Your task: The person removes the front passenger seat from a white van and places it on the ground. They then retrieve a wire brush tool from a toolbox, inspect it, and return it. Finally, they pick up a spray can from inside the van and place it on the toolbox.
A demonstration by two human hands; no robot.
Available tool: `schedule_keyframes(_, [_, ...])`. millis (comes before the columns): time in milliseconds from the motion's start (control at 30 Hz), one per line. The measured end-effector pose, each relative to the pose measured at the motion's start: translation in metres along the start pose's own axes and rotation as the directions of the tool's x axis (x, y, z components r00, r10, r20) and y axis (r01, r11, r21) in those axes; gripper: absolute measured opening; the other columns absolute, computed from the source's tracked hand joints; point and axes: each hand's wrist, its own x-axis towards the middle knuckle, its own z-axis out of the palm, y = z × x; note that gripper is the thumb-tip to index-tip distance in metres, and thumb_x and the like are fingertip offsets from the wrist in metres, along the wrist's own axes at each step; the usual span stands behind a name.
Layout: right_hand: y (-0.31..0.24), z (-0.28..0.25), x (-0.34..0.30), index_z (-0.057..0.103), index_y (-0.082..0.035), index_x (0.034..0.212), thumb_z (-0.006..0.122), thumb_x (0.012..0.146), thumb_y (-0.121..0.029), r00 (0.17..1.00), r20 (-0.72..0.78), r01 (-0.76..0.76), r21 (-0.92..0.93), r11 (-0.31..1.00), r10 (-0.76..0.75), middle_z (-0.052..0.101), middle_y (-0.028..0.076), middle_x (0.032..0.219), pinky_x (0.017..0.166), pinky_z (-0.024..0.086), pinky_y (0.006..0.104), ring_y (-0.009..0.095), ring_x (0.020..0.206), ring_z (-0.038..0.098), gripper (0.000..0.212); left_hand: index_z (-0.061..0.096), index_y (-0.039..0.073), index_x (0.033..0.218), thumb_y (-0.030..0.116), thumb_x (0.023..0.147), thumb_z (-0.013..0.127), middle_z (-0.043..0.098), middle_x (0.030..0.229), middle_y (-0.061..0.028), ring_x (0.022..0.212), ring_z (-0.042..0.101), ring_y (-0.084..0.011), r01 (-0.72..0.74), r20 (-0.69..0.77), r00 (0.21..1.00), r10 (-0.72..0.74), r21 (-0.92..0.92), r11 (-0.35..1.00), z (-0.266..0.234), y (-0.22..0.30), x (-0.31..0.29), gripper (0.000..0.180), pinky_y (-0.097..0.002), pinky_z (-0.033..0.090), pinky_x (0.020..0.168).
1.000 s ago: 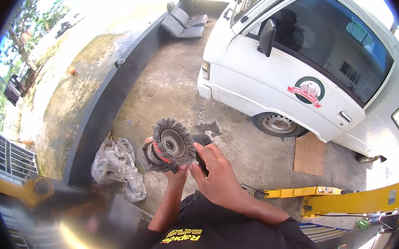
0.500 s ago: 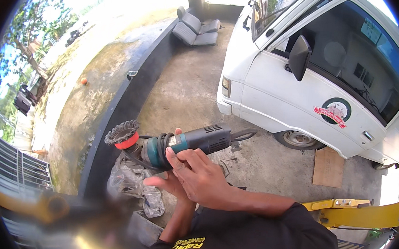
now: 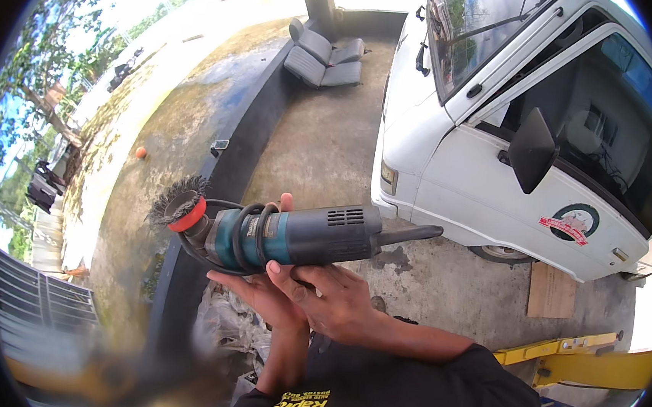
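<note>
An angle grinder, dark grey and teal, is held level in front of my chest. Its black cord is looped around the teal front part. A wire cup brush with a red rim sits on the grinder's left end. Beneath the body, my left hand supports the tool, and one fingertip shows above its far side. Crossing over the left wrist, my right hand lies along the lower side with curled fingers against the grinder. Part of both grips is hidden behind the tool.
A white van with a black side mirror stands at the right. Along the left runs a low dark wall. Grey seats lie at the back. Crumpled plastic, a cardboard piece and a yellow frame are nearby.
The grinder has come up closer to my view and lies more nearly level, its brush end shifted left. Both hands stay on it. My view has turned, moving the van rightward.
</note>
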Motion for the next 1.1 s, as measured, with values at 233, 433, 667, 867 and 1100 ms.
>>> schedule_keyframes(233, [0.019,0.042,0.015,0.059,-0.034,0.159,0.074,0.083,-0.018,0.999,-0.004,-0.044,-0.195,0.980,0.044,0.061,-0.005,0.117,0.094,0.060,0.0356,0.020,0.113,0.066,0.080,0.031,0.000,0.167,0.082,0.103,0.039,0.035,0.171,-0.0263,0.162,0.028,-0.0421,0.075,0.224,0.970,-0.090,0.075,0.994,-0.037,0.002,0.034,0.104,-0.0571,0.022,0.134])
schedule_keyframes(433, [0.026,0.063,0.028,0.061,-0.024,0.157,0.071,0.085,-0.013,0.985,0.169,0.088,-0.268,0.959,-0.043,0.060,0.000,0.140,0.104,0.057,0.0451,0.029,0.126,0.063,0.073,0.030,0.002,0.167,0.074,0.103,0.055,0.042,0.167,-0.0209,0.158,0.037,-0.0327,0.171,0.105,0.972,-0.210,0.296,0.940,-0.043,0.029,0.063,0.100,-0.0501,0.031,0.132])
schedule_keyframes(667, [0.056,0.118,0.001,0.076,-0.012,0.129,0.073,0.098,-0.013,0.961,-0.108,-0.257,-0.005,0.966,0.255,0.074,0.007,0.116,0.099,0.055,0.0432,0.030,0.105,0.070,0.031,0.037,0.002,0.163,0.071,0.100,0.063,0.048,0.162,-0.0186,0.153,0.045,-0.0326,0.122,0.188,0.971,-0.149,0.145,0.982,-0.061,0.050,0.102,0.097,-0.0477,0.039,0.128])
schedule_keyframes(867, [0.108,0.112,-0.036,0.074,-0.005,0.117,0.069,0.106,-0.015,0.705,0.523,-0.635,0.166,0.754,0.479,0.074,0.008,0.104,0.094,0.054,0.0376,0.019,0.101,0.069,0.016,0.047,-0.002,0.154,0.078,0.098,0.057,0.058,0.148,-0.0215,0.134,0.061,-0.0343,0.189,0.168,0.963,-0.212,0.143,0.972,-0.077,0.069,0.111,0.098,-0.0449,0.053,0.112])
schedule_keyframes(1100, [0.213,0.075,-0.040,0.072,-0.001,0.101,0.071,0.106,-0.022,0.427,0.678,-0.864,0.111,0.491,0.599,0.070,-0.001,0.088,0.080,0.050,0.0291,0.008,0.086,0.061,0.021,0.059,-0.005,0.139,0.086,0.095,0.047,0.067,0.130,-0.0236,0.120,0.067,-0.0313,0.253,0.131,0.936,-0.328,0.400,0.881,-0.099,0.086,0.114,0.102,-0.0365,0.056,0.092])
